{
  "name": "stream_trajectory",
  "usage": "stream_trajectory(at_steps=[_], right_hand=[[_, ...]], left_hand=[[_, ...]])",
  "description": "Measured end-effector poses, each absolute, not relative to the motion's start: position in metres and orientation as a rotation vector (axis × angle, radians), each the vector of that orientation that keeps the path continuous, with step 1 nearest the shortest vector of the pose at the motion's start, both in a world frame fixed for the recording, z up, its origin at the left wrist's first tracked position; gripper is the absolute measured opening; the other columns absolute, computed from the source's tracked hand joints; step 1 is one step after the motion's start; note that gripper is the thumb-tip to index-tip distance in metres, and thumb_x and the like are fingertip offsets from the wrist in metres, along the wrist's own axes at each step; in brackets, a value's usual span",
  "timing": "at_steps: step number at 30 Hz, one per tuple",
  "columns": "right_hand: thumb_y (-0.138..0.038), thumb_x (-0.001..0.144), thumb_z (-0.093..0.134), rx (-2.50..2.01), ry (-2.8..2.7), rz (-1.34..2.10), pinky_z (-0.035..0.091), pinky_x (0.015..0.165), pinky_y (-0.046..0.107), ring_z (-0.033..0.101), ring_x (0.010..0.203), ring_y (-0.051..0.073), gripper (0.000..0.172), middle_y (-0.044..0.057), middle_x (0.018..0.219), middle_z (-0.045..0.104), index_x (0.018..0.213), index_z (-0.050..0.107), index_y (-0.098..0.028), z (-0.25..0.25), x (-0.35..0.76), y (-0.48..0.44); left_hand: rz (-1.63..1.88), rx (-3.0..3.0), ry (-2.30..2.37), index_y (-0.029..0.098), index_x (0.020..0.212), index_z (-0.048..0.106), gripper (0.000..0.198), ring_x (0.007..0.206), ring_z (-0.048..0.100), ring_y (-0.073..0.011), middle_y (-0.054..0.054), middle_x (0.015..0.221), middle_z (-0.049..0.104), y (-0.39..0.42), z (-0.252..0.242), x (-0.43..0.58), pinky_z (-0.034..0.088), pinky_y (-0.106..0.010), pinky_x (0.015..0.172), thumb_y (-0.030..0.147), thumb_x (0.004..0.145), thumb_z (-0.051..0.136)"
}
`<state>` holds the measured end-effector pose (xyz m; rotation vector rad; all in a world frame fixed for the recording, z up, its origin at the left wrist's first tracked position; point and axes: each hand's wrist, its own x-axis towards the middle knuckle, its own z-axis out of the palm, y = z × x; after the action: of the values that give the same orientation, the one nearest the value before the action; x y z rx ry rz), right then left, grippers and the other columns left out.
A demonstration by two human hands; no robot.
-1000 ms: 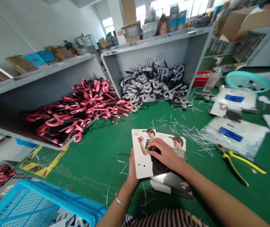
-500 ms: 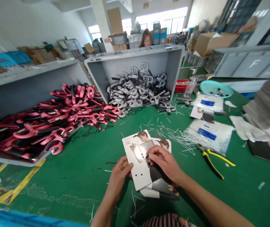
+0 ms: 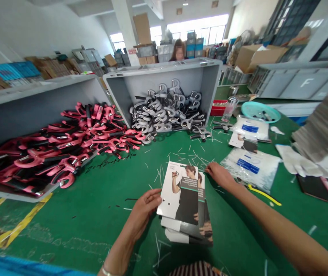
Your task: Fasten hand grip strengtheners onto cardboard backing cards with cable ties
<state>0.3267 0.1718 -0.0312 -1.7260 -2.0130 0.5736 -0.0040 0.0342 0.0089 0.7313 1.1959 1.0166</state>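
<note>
My left hand (image 3: 144, 207) grips the left edge of a printed packaging card (image 3: 182, 193), the top one of a small stack of cards (image 3: 189, 230) on the green table. My right hand (image 3: 220, 174) reaches out past the card's upper right corner, fingers curled low over scattered white cable ties (image 3: 192, 153); whether it holds anything I cannot make out. A clear bag with a blue label (image 3: 251, 165) lies just right of that hand.
Pink hand grippers (image 3: 74, 142) spill from a grey bin at left; grey hand grippers (image 3: 166, 111) fill a tipped grey bin (image 3: 210, 84) behind. Yellow-handled pliers (image 3: 263, 194), a teal bowl (image 3: 260, 111) and a tall card stack (image 3: 322, 130) sit right. A person stands behind the bin.
My right hand left the top card and moved forward and right toward the cable ties. The left hand squared the cards, which now lie straighter.
</note>
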Motion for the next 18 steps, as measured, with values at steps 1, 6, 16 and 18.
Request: stream_trajectory(at_steps=[1, 6, 16, 18], right_hand=[[-0.028, 0.088, 0.058, -1.705, -2.002, 0.607, 0.046, 0.067, 0.030, 0.062, 0.072, 0.019, 0.014, 0.006, 0.082, 0.066, 0.077, 0.060, -0.019, -0.029, 0.330, 0.174], [-0.041, 0.092, 0.046, -1.641, -1.862, 0.801, 0.046, 0.051, 0.028, 0.057, 0.049, 0.016, 0.027, 0.000, 0.060, 0.064, 0.088, 0.061, -0.020, -0.020, 0.344, 0.181], [-0.045, 0.087, 0.052, -1.630, -1.724, 0.732, 0.046, 0.053, 0.029, 0.058, 0.050, 0.017, 0.026, -0.001, 0.058, 0.063, 0.083, 0.060, -0.020, -0.006, 0.352, 0.177], [-0.043, 0.086, 0.054, -1.643, -1.708, 0.637, 0.044, 0.056, 0.030, 0.057, 0.053, 0.017, 0.025, 0.000, 0.061, 0.063, 0.085, 0.062, -0.020, 0.003, 0.353, 0.175]], left_hand=[[1.008, 0.708, 1.181, 0.015, 0.113, 0.068, 0.046, 0.097, 0.067, -0.0216, -0.013, 0.110, 0.072, 0.026, 0.007, -0.006, 0.049, -0.030, 0.086, 0.030, 0.071, 0.080], [1.002, 0.749, 1.288, 0.015, 0.105, 0.071, 0.034, 0.087, 0.067, -0.0182, -0.011, 0.104, 0.074, 0.010, -0.004, -0.006, 0.050, -0.026, 0.077, 0.029, 0.074, 0.077], [1.204, 1.055, 1.398, 0.016, 0.104, 0.065, 0.035, 0.045, 0.056, -0.0097, 0.001, 0.069, 0.067, 0.059, 0.041, -0.036, 0.045, -0.021, 0.050, 0.039, 0.078, 0.073], [1.180, 1.112, 1.355, 0.017, 0.104, 0.065, 0.032, 0.046, 0.056, -0.0099, 0.001, 0.069, 0.067, 0.061, 0.042, -0.041, 0.044, -0.021, 0.050, 0.038, 0.080, 0.072]])
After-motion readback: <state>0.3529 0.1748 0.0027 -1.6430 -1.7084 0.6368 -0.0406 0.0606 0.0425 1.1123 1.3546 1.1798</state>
